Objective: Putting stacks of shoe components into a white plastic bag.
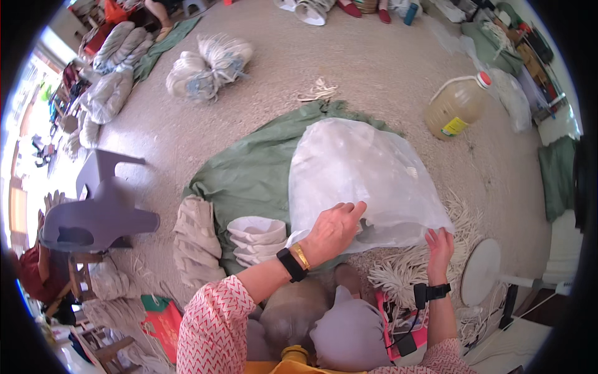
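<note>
A large translucent white plastic bag (pixel 361 162) lies spread in front of me, partly over a green cloth (pixel 249 156). My left hand (pixel 336 230) is at the near edge of the bag's mouth, its fingers curled on the plastic. Farther right, my right hand (pixel 440 246) pinches the bag's near right corner between thumb and fingers. The mouth gapes a little between the two hands. Left of my left hand sits a stack of white cloth pieces (pixel 256 240). A longer stack of beige cloth pieces (pixel 198 240) lies beside it.
Loose white cords (pixel 411 274) heap up beside my right hand, near a round white disc (pixel 481 272) on a stand. A large jug (pixel 458 106) with a red cap stands far right. Tied white bundles (pixel 208 67) lie far left; a grey plastic stool (pixel 103 215) is tipped over at left.
</note>
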